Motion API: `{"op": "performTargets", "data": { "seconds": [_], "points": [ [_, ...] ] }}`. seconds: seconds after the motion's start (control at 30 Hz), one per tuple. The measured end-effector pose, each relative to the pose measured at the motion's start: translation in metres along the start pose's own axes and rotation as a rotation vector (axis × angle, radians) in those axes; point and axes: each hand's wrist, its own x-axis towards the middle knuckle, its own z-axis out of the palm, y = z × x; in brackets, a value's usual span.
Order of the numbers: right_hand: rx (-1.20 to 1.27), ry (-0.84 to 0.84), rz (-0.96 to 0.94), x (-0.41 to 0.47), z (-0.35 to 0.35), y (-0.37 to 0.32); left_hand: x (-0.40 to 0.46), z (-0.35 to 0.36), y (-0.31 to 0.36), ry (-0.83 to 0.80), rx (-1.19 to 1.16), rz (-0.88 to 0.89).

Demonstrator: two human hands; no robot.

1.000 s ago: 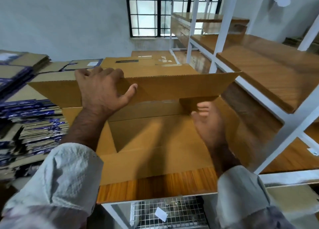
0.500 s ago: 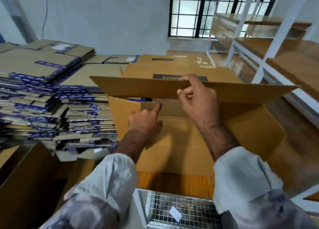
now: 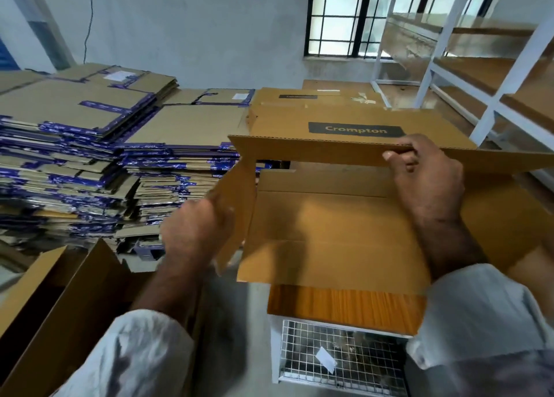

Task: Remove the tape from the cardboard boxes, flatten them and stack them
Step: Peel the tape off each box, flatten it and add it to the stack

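An open brown cardboard box [image 3: 329, 226] lies on a wooden shelf top [image 3: 344, 306] in front of me, its flaps spread. My right hand [image 3: 425, 178] grips the upper edge of the far flap, fingers curled over it, just below a black "Crompton" label [image 3: 355, 130]. My left hand [image 3: 195, 232], blurred, holds the box's left side flap [image 3: 236, 205] at its outer edge. Tall piles of flattened boxes with purple tape [image 3: 90, 157] fill the left.
Flat brown boxes [image 3: 314, 97] lie behind the open one. Another open carton [image 3: 60, 306] stands at lower left. A white metal rack with wooden shelves [image 3: 494, 76] runs along the right. A wire mesh basket [image 3: 338, 354] sits under the shelf top.
The view swung left. My right hand moved from inside the box to the far flap's edge and stays there. My left hand left that flap and now holds the left side flap.
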Motion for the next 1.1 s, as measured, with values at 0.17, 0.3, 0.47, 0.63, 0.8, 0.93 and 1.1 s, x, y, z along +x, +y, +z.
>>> {"op": "performTargets", "data": {
  "seconds": [0.17, 0.3, 0.47, 0.63, 0.8, 0.93, 1.1],
  "points": [
    [0.010, -0.029, 0.023, -0.009, 0.004, -0.009, 0.049, 0.007, -0.056, -0.053, -0.275, -0.086],
    [0.002, -0.038, 0.030, -0.019, 0.009, -0.017, 0.075, 0.016, -0.060, -0.026, -0.326, -0.092],
    [-0.166, -0.037, -0.006, -0.027, 0.005, -0.017, 0.073, 0.011, -0.046, 0.148, -0.540, -0.074],
    [-0.411, -0.072, -0.033, -0.031, 0.004, -0.020, 0.057, -0.056, -0.008, 0.254, -0.855, 0.178],
    [-0.513, -0.060, -0.052, -0.030, 0.007, -0.027, 0.031, -0.094, 0.052, 0.099, -0.017, 0.482],
    [-0.565, -0.108, -0.120, -0.026, 0.006, -0.026, 0.001, -0.090, 0.117, 0.060, 0.184, 0.657],
    [-0.589, -0.123, -0.291, -0.016, -0.007, -0.018, 0.003, -0.061, 0.171, 0.112, 0.025, 0.677]
  ]
}}
